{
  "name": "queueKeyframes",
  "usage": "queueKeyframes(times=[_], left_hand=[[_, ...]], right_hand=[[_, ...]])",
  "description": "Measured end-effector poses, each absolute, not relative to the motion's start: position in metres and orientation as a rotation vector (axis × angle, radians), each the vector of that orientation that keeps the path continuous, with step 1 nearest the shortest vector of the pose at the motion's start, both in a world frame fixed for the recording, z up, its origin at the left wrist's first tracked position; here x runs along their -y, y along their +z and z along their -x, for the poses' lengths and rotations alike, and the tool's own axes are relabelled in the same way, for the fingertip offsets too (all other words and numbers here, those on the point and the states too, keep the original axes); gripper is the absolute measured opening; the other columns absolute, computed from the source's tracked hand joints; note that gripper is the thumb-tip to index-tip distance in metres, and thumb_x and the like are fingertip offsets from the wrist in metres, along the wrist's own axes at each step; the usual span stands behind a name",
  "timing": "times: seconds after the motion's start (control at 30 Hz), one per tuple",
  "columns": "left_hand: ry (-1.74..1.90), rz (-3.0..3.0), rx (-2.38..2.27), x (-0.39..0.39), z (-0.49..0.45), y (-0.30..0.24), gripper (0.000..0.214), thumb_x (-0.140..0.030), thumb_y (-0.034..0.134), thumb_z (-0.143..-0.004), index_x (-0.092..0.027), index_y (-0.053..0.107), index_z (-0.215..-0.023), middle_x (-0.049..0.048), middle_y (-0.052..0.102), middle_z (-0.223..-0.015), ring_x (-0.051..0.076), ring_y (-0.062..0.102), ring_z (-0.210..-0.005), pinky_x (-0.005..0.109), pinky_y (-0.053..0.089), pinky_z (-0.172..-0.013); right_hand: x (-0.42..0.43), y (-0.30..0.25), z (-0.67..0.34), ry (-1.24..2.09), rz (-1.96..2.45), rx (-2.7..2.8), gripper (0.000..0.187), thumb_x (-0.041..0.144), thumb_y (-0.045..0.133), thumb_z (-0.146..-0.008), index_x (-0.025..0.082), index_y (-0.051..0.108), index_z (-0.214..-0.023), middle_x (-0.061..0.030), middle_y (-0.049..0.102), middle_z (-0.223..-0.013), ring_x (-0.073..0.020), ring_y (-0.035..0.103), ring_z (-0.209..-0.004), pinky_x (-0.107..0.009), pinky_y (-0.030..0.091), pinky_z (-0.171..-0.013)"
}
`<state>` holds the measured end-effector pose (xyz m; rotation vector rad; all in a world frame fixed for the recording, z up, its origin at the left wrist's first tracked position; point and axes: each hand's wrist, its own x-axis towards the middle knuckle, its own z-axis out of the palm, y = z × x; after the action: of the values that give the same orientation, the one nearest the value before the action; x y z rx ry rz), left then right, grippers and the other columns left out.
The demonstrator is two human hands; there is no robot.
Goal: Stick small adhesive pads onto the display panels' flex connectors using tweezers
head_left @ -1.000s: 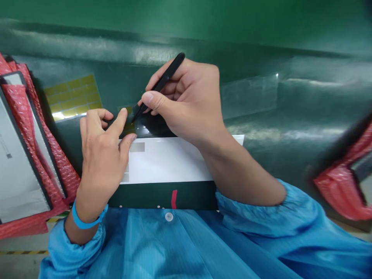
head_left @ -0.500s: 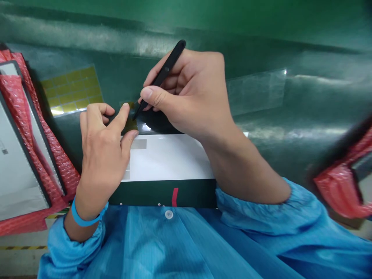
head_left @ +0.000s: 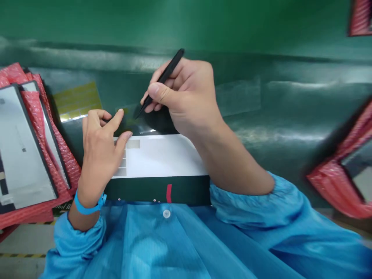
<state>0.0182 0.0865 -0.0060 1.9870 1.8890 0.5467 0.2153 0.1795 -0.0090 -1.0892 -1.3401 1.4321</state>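
Counter (head_left: 139, 188): near edge at blue garment (head_left: 157, 236), red wrap (head_left: 68, 172) flanking left and right; black pen-like tool (head_left: 171, 69): tip beyond far edge of white sheet (head_left: 165, 155), pinched by right hand (head_left: 190, 91); left hand (head_left: 101, 143): palm down, fingers wide

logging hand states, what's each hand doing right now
Left hand: thumb and forefinger apart, thumb over the white sheet; whether the curled fingers hold anything cannot be told.
Right hand: closed on a black pen-shaped tool.
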Motion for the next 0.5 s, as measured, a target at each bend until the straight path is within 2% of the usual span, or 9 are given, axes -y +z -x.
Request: queueKeyframes(times=[0.07, 0.2, 0.27, 0.33, 0.43, 0.5], left_hand=[[0.575, -2.003, -1.867, -0.087, -0.011, -0.008, 0.048, -0.034, 0.078, -0.095, -0.027, 0.075, -0.142, 0.0079, 0.061, -0.123, 0.026, 0.059, -0.112, 0.047, 0.052, -0.108], [0.630, -1.939, -1.879, -0.090, 0.000, 0.005, 0.044, -0.042, 0.071, -0.098, -0.026, 0.077, -0.139, 0.0082, 0.067, -0.120, 0.026, 0.065, -0.109, 0.044, 0.055, -0.103], [0.643, -1.854, -1.984, -0.098, -0.003, 0.022, 0.045, -0.047, 0.066, -0.103, -0.026, 0.076, -0.141, 0.0089, 0.071, -0.118, 0.025, 0.068, -0.099, 0.044, 0.056, -0.095], [0.709, -1.881, -2.067, -0.114, -0.018, 0.046, 0.044, -0.050, 0.061, -0.105, -0.025, 0.077, -0.138, 0.0106, 0.073, -0.119, 0.026, 0.069, -0.096, 0.045, 0.055, -0.090], [0.742, -2.104, -1.972, -0.156, -0.071, 0.091, 0.039, -0.046, 0.058, -0.105, -0.022, 0.082, -0.124, 0.0122, 0.077, -0.117, 0.030, 0.071, -0.101, 0.045, 0.052, -0.090], [0.539, -2.243, -1.784, -0.200, -0.124, 0.114, 0.033, -0.037, 0.058, -0.102, -0.020, 0.084, -0.113, 0.0122, 0.079, -0.110, 0.030, 0.070, -0.099, 0.044, 0.049, -0.090]], right_hand=[[-0.181, -0.005, -0.228, 1.357, 1.055, 1.292, 0.046, 0.060, 0.096, -0.082, 0.024, 0.067, -0.085, 0.0003, 0.076, -0.077, -0.0144, 0.071, -0.058, -0.023, 0.054, -0.049], [-0.181, 0.008, -0.275, 1.220, 1.101, 1.099, 0.055, 0.065, 0.101, -0.070, 0.022, 0.067, -0.082, -0.0011, 0.077, -0.072, -0.0142, 0.069, -0.052, -0.021, 0.048, -0.043], [-0.179, 0.013, -0.307, 1.162, 1.158, 0.962, 0.053, 0.059, 0.103, -0.067, 0.021, 0.068, -0.079, -0.0034, 0.077, -0.071, -0.0143, 0.069, -0.051, -0.020, 0.047, -0.043], [-0.176, 0.015, -0.342, 1.068, 1.176, 0.847, 0.047, 0.050, 0.103, -0.067, 0.019, 0.069, -0.077, -0.0054, 0.077, -0.071, -0.0136, 0.069, -0.051, -0.019, 0.047, -0.044], [-0.169, 0.015, -0.389, 0.909, 1.154, 0.692, 0.040, 0.042, 0.101, -0.067, 0.020, 0.069, -0.076, -0.0051, 0.077, -0.070, -0.0116, 0.067, -0.050, -0.016, 0.046, -0.043], [-0.165, 0.014, -0.412, 0.840, 1.140, 0.587, 0.041, 0.042, 0.102, -0.064, 0.021, 0.069, -0.076, -0.0040, 0.076, -0.068, -0.0111, 0.065, -0.048, -0.016, 0.044, -0.041]])
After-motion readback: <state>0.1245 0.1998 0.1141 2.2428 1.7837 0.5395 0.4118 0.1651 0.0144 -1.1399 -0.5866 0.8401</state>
